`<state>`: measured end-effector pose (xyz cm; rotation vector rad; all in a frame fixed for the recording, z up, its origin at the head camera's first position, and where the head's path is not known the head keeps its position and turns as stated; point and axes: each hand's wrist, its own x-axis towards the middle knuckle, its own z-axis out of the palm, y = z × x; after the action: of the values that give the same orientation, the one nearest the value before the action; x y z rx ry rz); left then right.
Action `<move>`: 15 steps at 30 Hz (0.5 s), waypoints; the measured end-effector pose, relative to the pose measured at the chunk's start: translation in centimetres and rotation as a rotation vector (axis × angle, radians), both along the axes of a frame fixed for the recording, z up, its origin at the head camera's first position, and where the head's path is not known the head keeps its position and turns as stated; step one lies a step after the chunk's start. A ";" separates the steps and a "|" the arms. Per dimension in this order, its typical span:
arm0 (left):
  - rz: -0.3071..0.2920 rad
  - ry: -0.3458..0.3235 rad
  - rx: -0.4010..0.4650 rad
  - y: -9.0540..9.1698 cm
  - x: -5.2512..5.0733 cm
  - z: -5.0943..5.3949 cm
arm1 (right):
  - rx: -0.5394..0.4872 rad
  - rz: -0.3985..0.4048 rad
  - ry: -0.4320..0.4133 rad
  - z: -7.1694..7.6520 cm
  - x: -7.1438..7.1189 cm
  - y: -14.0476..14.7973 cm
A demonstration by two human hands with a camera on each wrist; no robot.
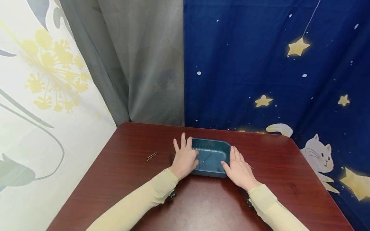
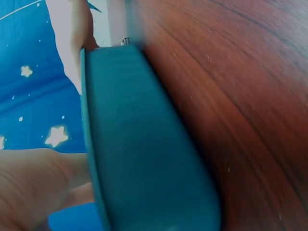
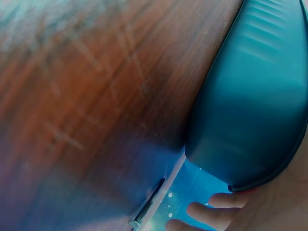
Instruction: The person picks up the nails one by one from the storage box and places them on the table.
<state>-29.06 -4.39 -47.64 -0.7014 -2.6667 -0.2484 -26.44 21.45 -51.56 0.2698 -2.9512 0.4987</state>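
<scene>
A teal plastic tray (image 1: 212,172) stands on the table, its outer wall (image 2: 134,125) filling much of the left wrist view. My right hand (image 1: 241,168) holds its right side, thumb over the rim and fingers along the outside; those fingers (image 3: 216,214) show in the right wrist view. My left hand (image 1: 183,160) reaches over the left rim. Its thumb and one finger are inside the tray, apart from each other, while the other fingers spread upward. One dark nail (image 1: 207,157) lies on the tray floor. A second thin nail (image 1: 198,165) is beside the left thumb.
Two thin nails (image 1: 151,156) lie on the table left of the tray. Another nail (image 3: 144,207) lies to the right of the tray, partly hidden by my right hand in the head view. The dark red table (image 1: 130,141) ends at curtains (image 1: 156,80) behind.
</scene>
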 end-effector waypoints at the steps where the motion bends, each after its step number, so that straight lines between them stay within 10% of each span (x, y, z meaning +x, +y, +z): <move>1: 0.005 -0.002 -0.008 0.3 0.0 -0.2 | -0.002 0.000 0.001 0.0 0.0 0.0; 8: 0.030 0.027 -0.064 1.9 -0.1 -0.9 | -0.007 0.006 0.002 0.1 -0.1 -0.1; 15: 0.024 -0.113 -0.098 2.2 -0.7 -0.7 | -0.008 0.009 0.000 0.1 0.0 -0.1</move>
<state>-29.76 -2.15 -48.37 -0.7041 -2.8092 -0.1555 -26.44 21.39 -51.50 0.2820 -2.9490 0.5113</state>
